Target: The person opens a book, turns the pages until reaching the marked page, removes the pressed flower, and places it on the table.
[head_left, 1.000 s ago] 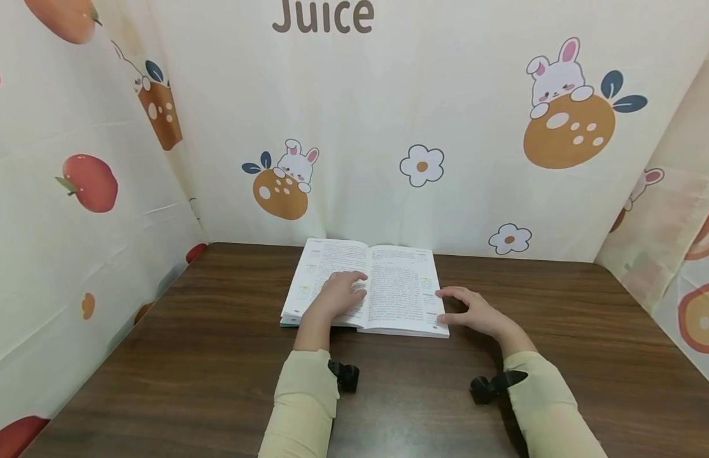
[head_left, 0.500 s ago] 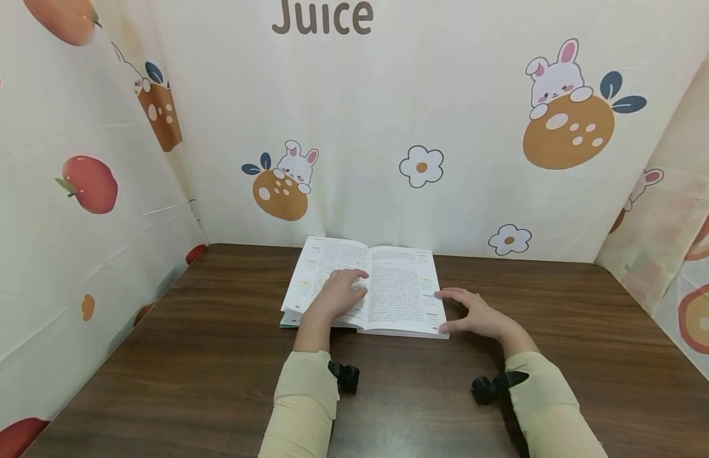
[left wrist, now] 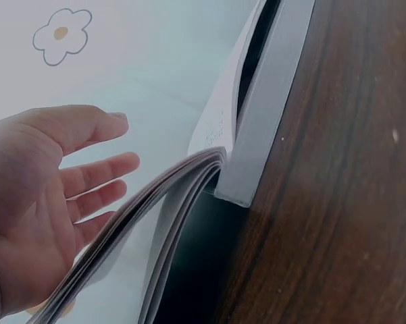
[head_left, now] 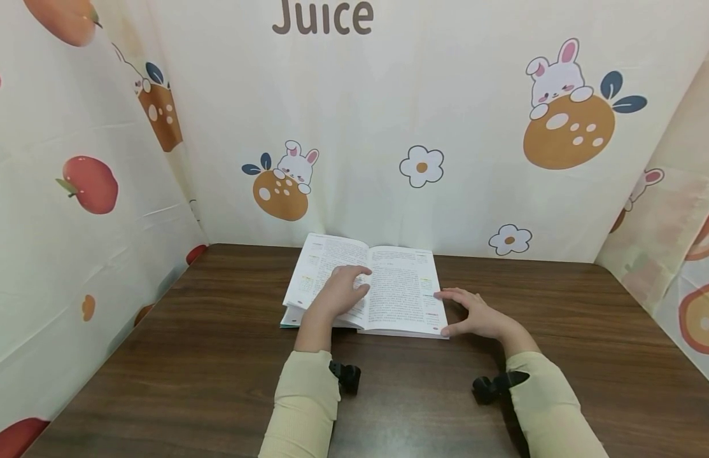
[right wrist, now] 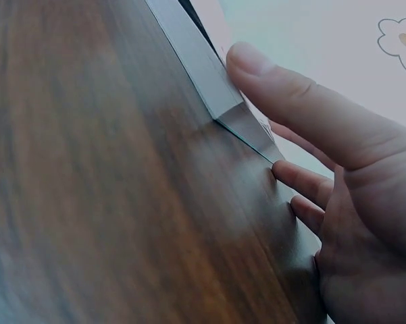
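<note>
An open book [head_left: 399, 289] with printed text lies at the back of the table. Over its left page is my left hand [head_left: 338, 296], with thumb and fingers apart and pinching nothing. In the left wrist view, a bundle of left-hand pages [left wrist: 143, 206] curves up from the spine against the outer side of that hand [left wrist: 34, 202]. My right hand [head_left: 477, 316] rests at the book's right edge, thumb by the near corner. The right wrist view has its thumb [right wrist: 284, 91] against the page block and the lower fingertips touching the cover's edge at the tabletop.
The brown wooden table [head_left: 188, 381] runs back to a printed curtain [head_left: 366, 95] right behind the book. More curtain [head_left: 39, 267] encloses the left side, and the right side too. A small black camera [head_left: 347, 376] is strapped to each wrist.
The left-hand pages have risen at their outer edge, widening the gap above the pages below. My left hand has shifted slightly up and right. My right thumb has slid down to the near corner.
</note>
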Available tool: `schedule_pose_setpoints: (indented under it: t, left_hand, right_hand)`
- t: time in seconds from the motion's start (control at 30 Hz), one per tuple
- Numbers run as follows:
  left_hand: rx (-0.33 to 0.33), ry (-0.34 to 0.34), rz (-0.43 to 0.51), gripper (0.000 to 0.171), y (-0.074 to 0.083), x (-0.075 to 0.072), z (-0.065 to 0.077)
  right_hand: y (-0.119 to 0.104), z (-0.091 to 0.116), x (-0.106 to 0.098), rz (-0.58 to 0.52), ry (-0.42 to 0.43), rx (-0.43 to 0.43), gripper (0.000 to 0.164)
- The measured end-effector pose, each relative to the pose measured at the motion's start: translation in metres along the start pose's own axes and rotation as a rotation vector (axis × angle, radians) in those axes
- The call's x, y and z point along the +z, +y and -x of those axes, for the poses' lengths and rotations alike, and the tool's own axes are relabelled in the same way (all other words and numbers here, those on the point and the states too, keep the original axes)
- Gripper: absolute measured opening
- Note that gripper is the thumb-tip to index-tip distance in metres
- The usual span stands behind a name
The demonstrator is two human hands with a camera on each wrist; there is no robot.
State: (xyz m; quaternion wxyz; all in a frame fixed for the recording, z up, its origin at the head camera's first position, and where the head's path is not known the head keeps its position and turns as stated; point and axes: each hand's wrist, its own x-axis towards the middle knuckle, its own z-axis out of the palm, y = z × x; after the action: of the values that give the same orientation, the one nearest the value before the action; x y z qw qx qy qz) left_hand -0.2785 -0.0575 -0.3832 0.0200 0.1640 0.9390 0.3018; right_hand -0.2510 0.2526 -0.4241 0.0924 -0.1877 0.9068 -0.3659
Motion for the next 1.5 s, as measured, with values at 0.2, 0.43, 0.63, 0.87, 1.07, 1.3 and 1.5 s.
schedule_pose_setpoints:
  t: [0.2,0.43,0.63,0.87,1.07,1.3,1.5]
  left_hand:
    - [0.013,0.003,0.008,0.034,0.005,-0.002,0.001]
    - [0.026,0.007,-0.003,0.034,0.009,-0.003,0.002]
    - [0.037,0.002,0.001,0.034,0.01,-0.002,0.002]
    - [0.065,-0.004,-0.021,0.033,0.019,0.0,0.0]
    - [0.138,-0.013,-0.089,0.032,0.031,0.007,-0.001]
    - [0.213,-0.065,-0.195,0.032,0.048,0.024,-0.002]
    - [0.188,-0.159,-0.267,0.04,0.061,0.042,0.0]
  right_hand:
    - [0.002,0.0,0.0,0.003,-0.002,0.018,0.082]
    - [0.0,-0.001,-0.002,-0.001,-0.004,0.012,0.079]
    - [0.0,0.0,-0.001,-0.021,0.01,0.011,0.074]
    - [0.003,-0.002,0.001,-0.032,0.052,0.024,0.067]
    - [0.003,-0.004,0.003,-0.035,0.095,0.027,0.062]
    - [0.0,-0.006,0.007,-0.011,0.158,0.041,0.055]
    - [-0.003,-0.008,0.01,0.026,0.199,0.08,0.051]
